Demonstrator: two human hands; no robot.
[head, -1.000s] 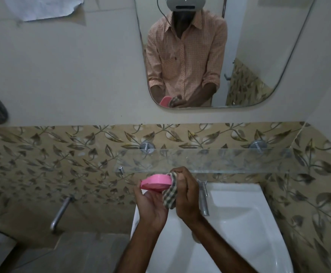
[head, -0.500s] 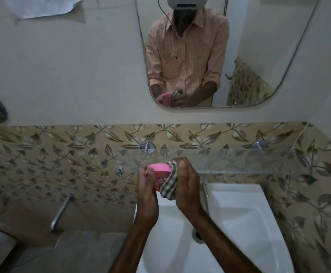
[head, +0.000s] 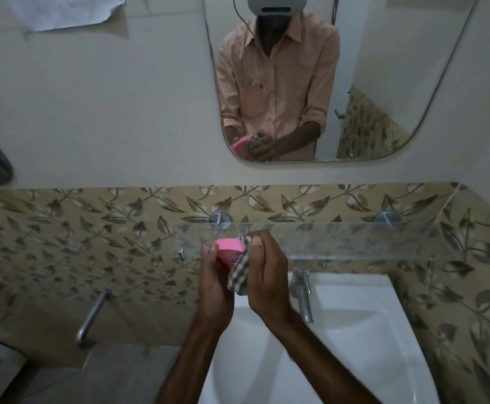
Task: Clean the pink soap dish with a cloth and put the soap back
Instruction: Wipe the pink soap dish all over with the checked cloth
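Observation:
My left hand (head: pixel 213 282) grips the pink soap dish (head: pixel 228 249), tilted on edge above the white basin (head: pixel 363 339). My right hand (head: pixel 268 275) holds a checked cloth (head: pixel 240 272) bunched against the dish's right side, thumb on top. Part of the dish is hidden behind both hands. The mirror (head: pixel 383 83) reflects a person in an orange checked shirt with the same dish and cloth. No soap is visible.
A glass shelf (head: pixel 354 240) on two metal brackets runs just behind my hands. A metal tap (head: pixel 303 295) stands at the basin's back edge, right of my right hand. A second tap (head: pixel 92 316) juts from the leaf-patterned tiles on the left.
The dish has tipped from nearly flat to on edge in my left hand, and both hands have risen slightly toward the shelf. The cloth has stayed pressed on the dish.

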